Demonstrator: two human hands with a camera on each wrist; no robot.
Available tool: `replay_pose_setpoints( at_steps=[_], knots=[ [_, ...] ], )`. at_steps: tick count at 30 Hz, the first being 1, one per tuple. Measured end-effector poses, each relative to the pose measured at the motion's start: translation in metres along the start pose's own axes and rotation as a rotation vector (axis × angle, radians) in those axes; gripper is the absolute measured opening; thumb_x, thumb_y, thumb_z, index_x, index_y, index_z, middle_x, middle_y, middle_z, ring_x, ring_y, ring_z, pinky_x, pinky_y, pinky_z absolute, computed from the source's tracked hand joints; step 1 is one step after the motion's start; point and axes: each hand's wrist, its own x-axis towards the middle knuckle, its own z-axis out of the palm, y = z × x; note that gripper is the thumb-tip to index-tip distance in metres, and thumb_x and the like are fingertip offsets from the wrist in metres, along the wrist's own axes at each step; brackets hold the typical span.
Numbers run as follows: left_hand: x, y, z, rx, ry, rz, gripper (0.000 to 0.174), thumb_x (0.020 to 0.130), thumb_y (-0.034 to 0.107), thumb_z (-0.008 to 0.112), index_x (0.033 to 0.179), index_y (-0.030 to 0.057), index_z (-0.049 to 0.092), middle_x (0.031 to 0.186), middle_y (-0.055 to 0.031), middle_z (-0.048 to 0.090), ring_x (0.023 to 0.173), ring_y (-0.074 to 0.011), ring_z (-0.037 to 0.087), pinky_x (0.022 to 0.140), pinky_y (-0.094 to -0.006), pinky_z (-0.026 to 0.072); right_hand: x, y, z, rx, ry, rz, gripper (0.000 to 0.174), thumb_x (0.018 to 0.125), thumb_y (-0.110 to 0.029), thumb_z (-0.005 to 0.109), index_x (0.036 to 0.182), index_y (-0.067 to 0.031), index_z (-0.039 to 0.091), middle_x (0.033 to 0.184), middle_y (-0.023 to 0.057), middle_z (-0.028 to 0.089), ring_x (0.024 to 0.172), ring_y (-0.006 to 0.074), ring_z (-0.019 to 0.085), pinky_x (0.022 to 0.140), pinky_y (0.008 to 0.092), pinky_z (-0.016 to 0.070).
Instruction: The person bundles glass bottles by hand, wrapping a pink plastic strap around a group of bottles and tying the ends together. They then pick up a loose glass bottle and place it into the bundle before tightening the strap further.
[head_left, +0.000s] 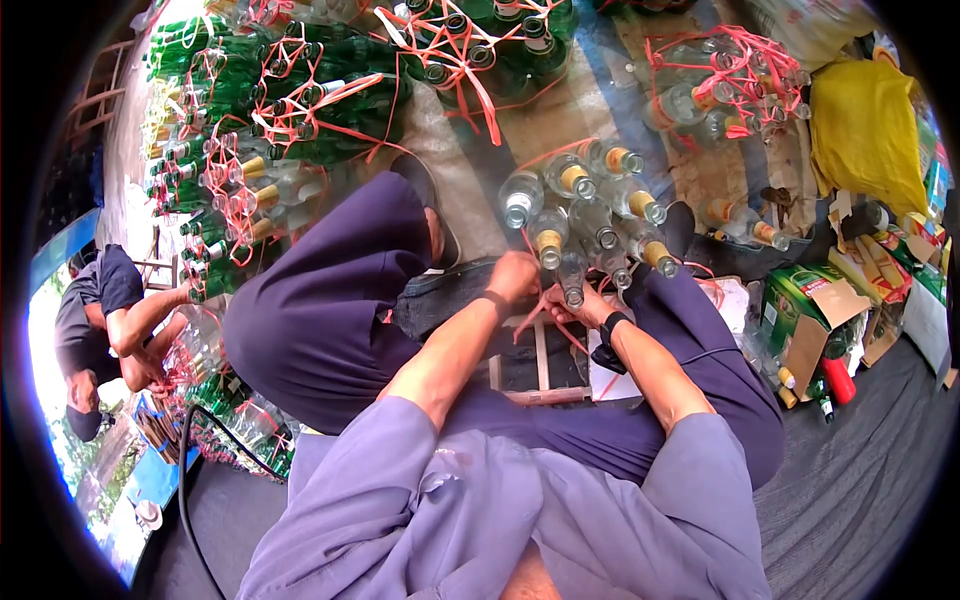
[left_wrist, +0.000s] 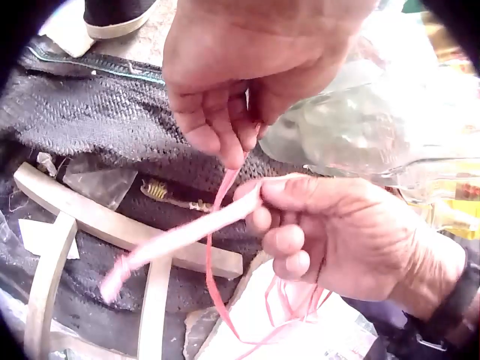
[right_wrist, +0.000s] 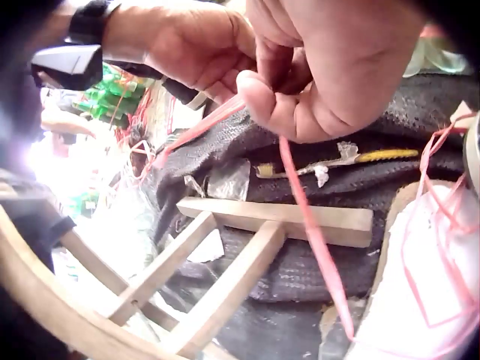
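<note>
Pink flat plastic ribbon (left_wrist: 169, 241) between both hands, just in front of a cluster of clear glass bottles with mostly gold-wrapped necks (head_left: 592, 215). Left hand (left_wrist: 255, 71): fingertips closed around ribbon. Right hand (left_wrist: 337, 236): ribbon pinched between thumb and curled fingers. Below, pale wooden slatted frame (right_wrist: 274, 217) and yellow-handled toothbrush (right_wrist: 386, 155) on black woven fabric (right_wrist: 420, 120). Beyond, at left, green glass bottles (head_left: 340, 125) bound in pink ribbon.
</note>
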Motion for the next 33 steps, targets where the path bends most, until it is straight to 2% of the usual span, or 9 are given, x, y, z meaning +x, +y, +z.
replay_pose_setpoints(
  at_steps=[2,4,8,11,15,17,23,26,33],
  knots=[
    [0.001,-0.009,0.003,0.118,-0.043,0.159,0.013,0.067,0.016,0.065,0.072,0.0051,0.069,0.076,-0.0138,0.067,0.071,-0.0289,0.067,0.063,-0.0388,0.0531,-0.003,-0.004,0.003,0.089,0.012,-0.007,0.013,0.088,-0.015,0.065,0.089,-0.0026,0.061,0.075,0.0040,0.064,0.061,0.0102,0.062,0.051,0.0211,0.0542],
    [-0.006,0.014,-0.001,1.021,-0.011,0.657,0.010,0.060,0.015,0.066,0.065,0.0072,0.066,0.072,-0.0132,0.065,0.067,-0.0296,0.066,0.061,-0.0388,0.0531,0.005,-0.002,0.006,0.292,0.069,-0.005,0.012,0.087,-0.018,0.062,0.090,-0.0074,0.065,0.074,0.0053,0.067,0.058,0.0162,0.063,0.046,0.0276,0.0510],
    [-0.023,0.043,0.002,0.008,-0.158,-0.118,0.009,0.073,0.008,0.063,0.070,0.0008,0.068,0.071,-0.0101,0.067,0.067,-0.0203,0.068,0.062,-0.0329,0.0541,0.007,0.000,0.007,0.315,0.129,-0.019,0.016,0.086,-0.020,0.062,0.090,-0.0047,0.066,0.077,0.0074,0.068,0.060,0.0176,0.065,0.050,0.0304,0.0521],
    [-0.018,0.029,0.002,0.218,-0.152,0.191,0.019,0.084,0.021,0.063,0.086,0.0026,0.069,0.075,-0.0127,0.069,0.070,-0.0214,0.069,0.062,-0.0342,0.0526,0.005,0.001,0.007,0.212,0.181,-0.120,0.019,0.085,-0.020,0.065,0.093,-0.0028,0.067,0.081,0.0081,0.069,0.065,0.0182,0.066,0.056,0.0317,0.0528],
    [-0.019,0.032,0.005,-0.103,-0.140,0.055,0.017,0.084,0.018,0.062,0.085,0.0022,0.069,0.074,-0.0113,0.069,0.069,-0.0192,0.068,0.063,-0.0321,0.0525,-0.007,-0.006,0.015,0.172,0.203,-0.233,0.025,0.084,-0.023,0.067,0.097,-0.0015,0.067,0.087,0.0081,0.069,0.075,0.0165,0.066,0.064,0.0291,0.0498],
    [-0.012,0.022,0.003,0.518,-0.149,0.367,0.018,0.085,0.018,0.061,0.086,0.0023,0.069,0.073,-0.0121,0.068,0.069,-0.0201,0.068,0.063,-0.0323,0.0522,-0.001,0.001,0.011,0.047,0.244,-0.251,0.024,0.084,-0.022,0.068,0.097,-0.0022,0.067,0.088,0.0078,0.069,0.077,0.0158,0.065,0.065,0.0294,0.0502],
    [-0.008,0.003,0.002,0.600,-0.125,0.555,0.027,0.089,0.025,0.057,0.085,0.0012,0.068,0.072,-0.0165,0.067,0.068,-0.0236,0.067,0.063,-0.0342,0.0525,-0.020,-0.013,0.019,0.247,0.072,-0.143,0.033,0.088,-0.035,0.064,0.107,-0.0087,0.061,0.102,0.0098,0.065,0.091,0.0213,0.062,0.082,0.0349,0.0500],
    [-0.020,0.027,0.006,0.187,-0.104,0.056,0.028,0.090,0.026,0.055,0.086,0.0014,0.068,0.076,-0.0185,0.068,0.071,-0.0272,0.068,0.065,-0.0365,0.0530,-0.019,-0.011,0.017,0.295,0.049,-0.054,0.032,0.090,-0.035,0.060,0.106,-0.0071,0.061,0.095,0.0099,0.065,0.085,0.0215,0.062,0.077,0.0343,0.0519],
    [-0.031,0.050,0.005,0.183,-0.108,-0.112,0.031,0.089,0.028,0.056,0.084,0.0001,0.067,0.070,-0.0155,0.066,0.066,-0.0256,0.066,0.064,-0.0375,0.0512,0.001,0.010,-0.009,0.241,0.057,-0.071,0.020,0.089,-0.025,0.061,0.094,-0.0052,0.062,0.078,0.0049,0.063,0.055,0.0102,0.052,0.043,0.0223,0.0377]
  ],
)
